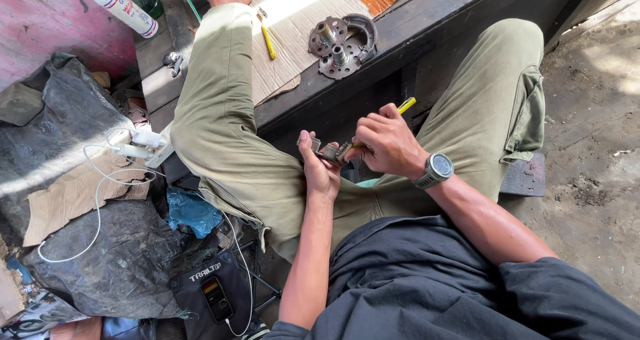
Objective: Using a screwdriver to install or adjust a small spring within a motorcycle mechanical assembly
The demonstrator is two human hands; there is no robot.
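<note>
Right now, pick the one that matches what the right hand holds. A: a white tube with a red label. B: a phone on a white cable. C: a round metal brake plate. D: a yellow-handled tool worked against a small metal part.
D: the right hand grips a yellow-handled tool whose tip meets the small metal part held in the left hand; the tube, phone and plate lie apart from both hands.

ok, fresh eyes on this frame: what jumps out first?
Centre frame, the left hand cradles a small metal part while the right hand works a yellow-handled tool against it, over the person's lap. Above, round metal hub plates sit on cardboard on a dark wooden platform. Lower left, a phone on a white cable lies among black plastic sheeting.
</note>
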